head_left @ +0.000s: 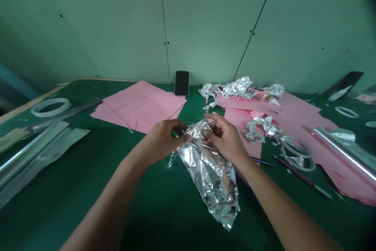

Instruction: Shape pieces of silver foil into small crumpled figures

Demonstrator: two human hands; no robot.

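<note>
A crinkled sheet of aluminium foil [210,172] slants across the middle of the green table, its pointed lower end toward me. My left hand [167,141] pinches the foil's upper left edge between thumb and fingers. On the opposite side, my right hand [227,137] grips the upper right edge, with the fingers curled over it. Between the two hands the foil is bunched and creased. A small loose flap hangs at its left, below my left hand. Whether anything is wrapped inside the foil cannot be seen.
Pink paper sheets [141,106] lie at the back left, beside a black phone [181,83] against the wall. Crumpled foil pieces [239,88] rest on more pink paper at right. Tape rolls [296,147], a foil roll [346,153] and a dark pen-like tool [305,178] lie nearby.
</note>
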